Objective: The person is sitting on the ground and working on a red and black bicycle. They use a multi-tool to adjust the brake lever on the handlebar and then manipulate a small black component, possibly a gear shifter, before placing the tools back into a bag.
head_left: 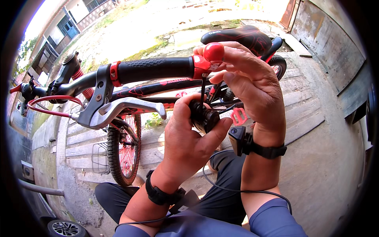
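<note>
My left hand point(189, 138) grips a black folding tool point(203, 118), whose thin rod point(203, 90) stands up to the underside of the red clamp ring point(198, 67) at the handlebar's end. My right hand point(256, 91) has its fingers curled at the red end cap point(213, 53), with its thumb bent near the rod. The black patterned grip point(154, 71) runs left from there to another red ring point(115, 74). A silver brake lever point(124, 104) hangs below on a dark mount, with a red cable point(51, 112).
The bicycle's saddle point(237, 39) and front tyre point(118, 158) are behind my hands, over concrete planks point(300, 106). A metal door point(323, 51) stands at the right. A grey pipe point(41, 190) and a car wheel point(65, 228) are at lower left; a building point(79, 17) is beyond.
</note>
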A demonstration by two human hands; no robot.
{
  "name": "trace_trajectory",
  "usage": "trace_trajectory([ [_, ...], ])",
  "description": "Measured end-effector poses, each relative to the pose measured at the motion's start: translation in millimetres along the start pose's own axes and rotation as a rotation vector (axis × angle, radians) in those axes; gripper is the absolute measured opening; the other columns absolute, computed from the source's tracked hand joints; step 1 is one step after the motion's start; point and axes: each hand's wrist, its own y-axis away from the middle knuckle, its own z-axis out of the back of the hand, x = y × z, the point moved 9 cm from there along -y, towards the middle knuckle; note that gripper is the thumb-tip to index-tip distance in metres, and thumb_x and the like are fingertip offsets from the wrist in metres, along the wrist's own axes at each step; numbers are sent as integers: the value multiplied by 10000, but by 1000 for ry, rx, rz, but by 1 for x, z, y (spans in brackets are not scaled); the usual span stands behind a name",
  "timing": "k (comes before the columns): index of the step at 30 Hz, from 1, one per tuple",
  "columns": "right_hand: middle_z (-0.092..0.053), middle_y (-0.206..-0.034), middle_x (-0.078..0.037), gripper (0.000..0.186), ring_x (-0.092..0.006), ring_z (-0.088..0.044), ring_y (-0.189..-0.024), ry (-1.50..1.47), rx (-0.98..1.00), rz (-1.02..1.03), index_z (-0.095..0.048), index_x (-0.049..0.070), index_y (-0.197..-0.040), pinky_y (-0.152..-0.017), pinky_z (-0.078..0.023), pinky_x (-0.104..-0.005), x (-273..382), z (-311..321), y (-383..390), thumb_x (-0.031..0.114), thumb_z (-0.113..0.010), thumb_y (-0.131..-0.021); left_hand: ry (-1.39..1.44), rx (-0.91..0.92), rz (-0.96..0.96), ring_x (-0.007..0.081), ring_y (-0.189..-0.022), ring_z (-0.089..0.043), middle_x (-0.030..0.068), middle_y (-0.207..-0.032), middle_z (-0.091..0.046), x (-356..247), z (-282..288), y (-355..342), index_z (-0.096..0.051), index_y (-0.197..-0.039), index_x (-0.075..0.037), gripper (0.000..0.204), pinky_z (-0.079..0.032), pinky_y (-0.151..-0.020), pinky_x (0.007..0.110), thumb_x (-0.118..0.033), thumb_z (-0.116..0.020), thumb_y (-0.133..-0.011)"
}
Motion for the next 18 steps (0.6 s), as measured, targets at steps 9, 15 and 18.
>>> trace_trajectory([
  [9, -616, -1260, -125, 329, -177, -628, -1104, 8, -26, -1, -643, -1, -1250, -899, -531, -310, 5, -2, -1, 44, -626, -925, 285, 12, 122, 75, -780, -548, 12, -901, -563, 14, -10, 6, -436, -1254, -39, 524, -478, -707, 241, -136, -773, -865],
  [15, -670, -1155, -106, 346, -174, -655, -1040, 100, -74, 95, -653, -10, -1220, -910, -541, -309, 9, -3, -5, 32, -715, -882, 304, 13, 33, 55, -721, -516, 7, -900, -525, 8, -17, 4, -410, -1238, -38, 474, -448, -633, 213, -99, -731, -894],
  [18, -686, -1117, -103, 340, -176, -661, -1031, 169, -58, 143, -658, -11, -1209, -898, -549, -307, 12, -4, -5, 14, -713, -875, 370, 51, 43, 43, -683, -503, 4, -910, -512, 8, -16, 6, -404, -1238, -39, 475, -436, -592, 202, -89, -727, -893],
])
